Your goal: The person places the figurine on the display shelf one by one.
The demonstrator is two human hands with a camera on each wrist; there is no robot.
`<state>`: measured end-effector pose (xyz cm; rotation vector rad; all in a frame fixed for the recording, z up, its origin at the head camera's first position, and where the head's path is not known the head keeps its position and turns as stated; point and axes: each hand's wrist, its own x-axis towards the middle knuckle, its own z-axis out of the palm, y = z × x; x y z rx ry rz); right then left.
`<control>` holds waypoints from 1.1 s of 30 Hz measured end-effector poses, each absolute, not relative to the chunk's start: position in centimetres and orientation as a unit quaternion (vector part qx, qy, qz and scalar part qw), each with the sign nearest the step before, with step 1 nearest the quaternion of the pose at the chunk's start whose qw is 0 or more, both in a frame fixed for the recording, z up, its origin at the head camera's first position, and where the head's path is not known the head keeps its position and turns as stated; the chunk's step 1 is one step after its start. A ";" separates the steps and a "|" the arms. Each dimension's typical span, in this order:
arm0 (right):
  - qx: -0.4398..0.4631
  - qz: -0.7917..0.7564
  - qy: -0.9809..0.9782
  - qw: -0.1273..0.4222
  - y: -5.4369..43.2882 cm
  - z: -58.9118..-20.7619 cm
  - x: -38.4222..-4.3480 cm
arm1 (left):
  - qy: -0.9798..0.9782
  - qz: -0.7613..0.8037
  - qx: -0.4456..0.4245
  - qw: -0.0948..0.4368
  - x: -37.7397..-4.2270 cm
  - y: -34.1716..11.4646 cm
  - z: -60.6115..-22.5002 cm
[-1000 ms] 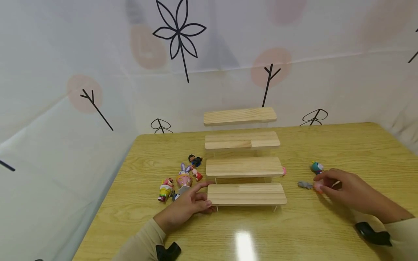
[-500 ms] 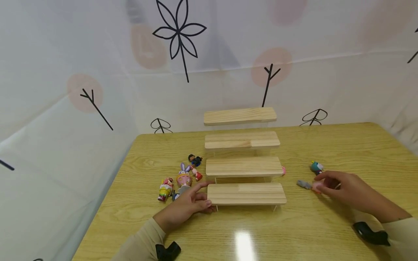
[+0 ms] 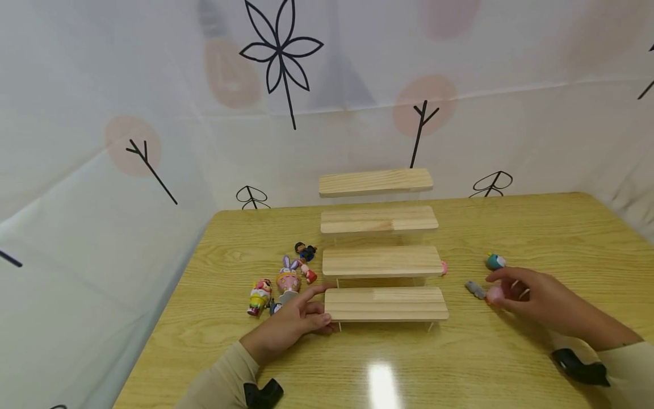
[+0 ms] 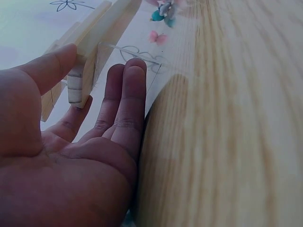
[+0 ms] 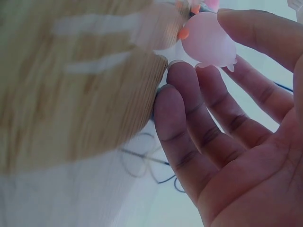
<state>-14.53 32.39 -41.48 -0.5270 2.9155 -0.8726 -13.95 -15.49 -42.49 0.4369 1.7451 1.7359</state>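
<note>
A stepped wooden display stand point(image 3: 385, 304) with wooden shelves on clear supports stands mid-table. My left hand point(image 3: 293, 321) pinches the left end of its lowest shelf; in the left wrist view the thumb and index finger lie on either side of the shelf end point(image 4: 75, 85). To the right of the stand, my right hand point(image 3: 541, 301) holds a small round pink figurine point(image 5: 208, 40) between thumb and fingers, low at the tabletop. A grey figurine point(image 3: 476, 289) lies just left of it. Beyond the fingers is a teal-headed figurine point(image 3: 495, 261).
Left of the stand lie several toy figures, among them a bunny-eared one point(image 3: 288, 278), a yellow-and-pink one point(image 3: 259, 297) and a dark-haired one point(image 3: 305, 251). A pink item point(image 3: 444, 267) shows partly behind the stand's right side. A printed cloth point(image 3: 357, 113) hangs behind the table.
The right hand has shifted slightly left with the pink figurine. The grey figurine beside it has turned a little. The left hand and the stand have stayed put.
</note>
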 end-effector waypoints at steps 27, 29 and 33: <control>-0.197 -0.276 0.941 -0.020 32.2 -41.5 -14.3 | 0.658 0.663 0.155 0.321 -14.0 -15.5 -42.6; -0.181 -0.271 0.945 -0.006 32.2 -41.3 -14.3 | 0.658 0.663 0.154 0.321 -14.0 -15.5 -42.6; -0.174 -0.271 0.947 0.002 32.1 -41.2 -14.2 | 0.660 0.663 0.150 0.320 -13.9 -15.5 -42.5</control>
